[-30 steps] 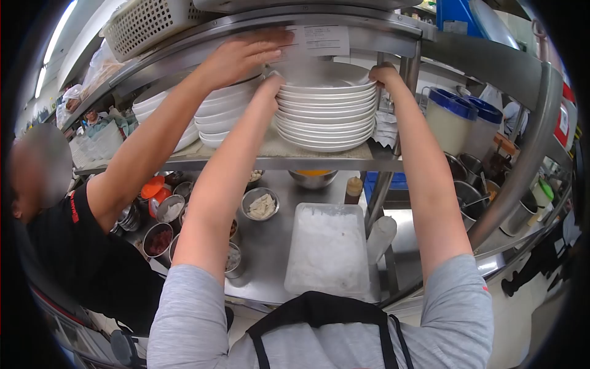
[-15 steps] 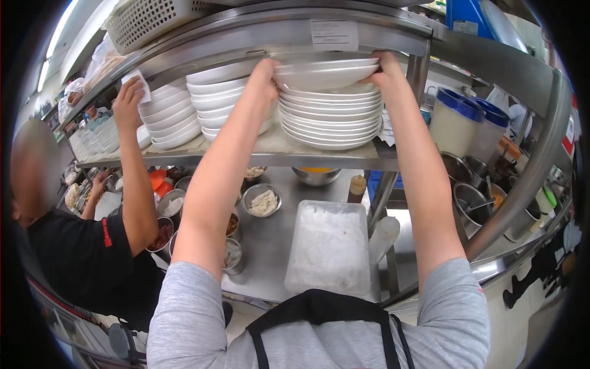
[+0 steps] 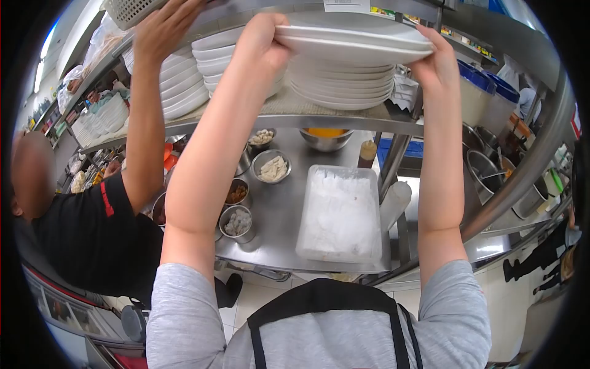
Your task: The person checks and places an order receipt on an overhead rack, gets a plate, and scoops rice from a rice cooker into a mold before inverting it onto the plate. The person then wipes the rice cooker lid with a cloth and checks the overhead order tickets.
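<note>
A couple of nested white plates (image 3: 353, 48) are raised off the shelf, gripped at opposite rims. My left hand (image 3: 265, 42) closes round their left edge, and on the right edge my right hand (image 3: 439, 56) does the same, thumb and fingers pinching the rim. Directly beneath them stands a stack of white plates (image 3: 344, 86) on the steel shelf (image 3: 283, 122). Taller piles of white bowls or deep dishes (image 3: 184, 86) stand to the left of it.
A co-worker's hand (image 3: 166, 27) reaches up on the left, near a perforated basket (image 3: 126, 9). Below are a tray of white powder (image 3: 341, 215), small bowls of ingredients (image 3: 270, 167) and a squeeze bottle (image 3: 396, 203). A steel post (image 3: 396, 160) and blue-lidded tubs (image 3: 467, 92) stand right.
Both hands have lifted the plates up from the stack and toward me, and a gap shows beneath. The co-worker's hand has moved up from the bowl piles.
</note>
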Action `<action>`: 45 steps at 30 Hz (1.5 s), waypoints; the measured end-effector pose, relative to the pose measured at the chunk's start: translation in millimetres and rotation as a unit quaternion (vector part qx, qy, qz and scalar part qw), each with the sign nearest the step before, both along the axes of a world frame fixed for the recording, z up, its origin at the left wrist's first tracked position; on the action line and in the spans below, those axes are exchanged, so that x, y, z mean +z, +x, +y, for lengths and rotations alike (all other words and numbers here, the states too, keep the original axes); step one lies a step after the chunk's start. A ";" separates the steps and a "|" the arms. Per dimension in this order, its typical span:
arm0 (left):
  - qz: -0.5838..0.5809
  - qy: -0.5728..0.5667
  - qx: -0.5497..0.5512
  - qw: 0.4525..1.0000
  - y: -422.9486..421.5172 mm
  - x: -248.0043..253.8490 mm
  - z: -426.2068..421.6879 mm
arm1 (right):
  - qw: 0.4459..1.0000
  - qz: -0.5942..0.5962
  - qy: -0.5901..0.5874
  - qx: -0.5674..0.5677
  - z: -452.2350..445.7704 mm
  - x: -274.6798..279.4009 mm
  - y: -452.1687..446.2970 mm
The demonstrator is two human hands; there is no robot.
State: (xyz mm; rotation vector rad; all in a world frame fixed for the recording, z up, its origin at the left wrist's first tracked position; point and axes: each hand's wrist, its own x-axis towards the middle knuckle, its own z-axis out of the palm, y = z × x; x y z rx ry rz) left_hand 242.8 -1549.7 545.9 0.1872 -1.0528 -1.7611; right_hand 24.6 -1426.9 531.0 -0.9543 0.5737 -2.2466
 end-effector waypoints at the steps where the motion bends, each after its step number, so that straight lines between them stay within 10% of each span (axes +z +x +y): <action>1: 0.002 -0.030 0.001 1.000 8.0 -5.3 17.1 | 0.999 0.027 -0.021 -0.022 9.8 -6.4 4.8; 7: 0.017 -0.020 0.001 1.000 57.4 -75.1 107.5 | 0.995 0.050 -0.052 -0.064 88.6 -68.1 62.1; 20: -0.130 0.257 0.291 0.912 166.2 -208.6 359.6 | 0.921 0.118 0.018 0.372 139.0 -164.6 138.0; 37: 0.105 0.314 0.748 0.575 125.0 -323.2 817.1 | 0.399 0.292 0.075 0.866 406.7 -299.8 421.1; 41: 0.134 0.329 0.821 0.447 84.7 -355.7 913.6 | 0.400 0.416 -0.208 0.789 533.0 -317.8 448.7; 43: 0.155 0.336 0.840 0.396 77.4 -351.8 948.6 | 0.444 0.605 -0.587 0.304 600.2 -287.4 445.5; 45: 0.165 0.359 0.857 0.331 71.2 -358.0 974.9 | 0.367 0.588 -0.640 0.333 653.8 -306.8 448.4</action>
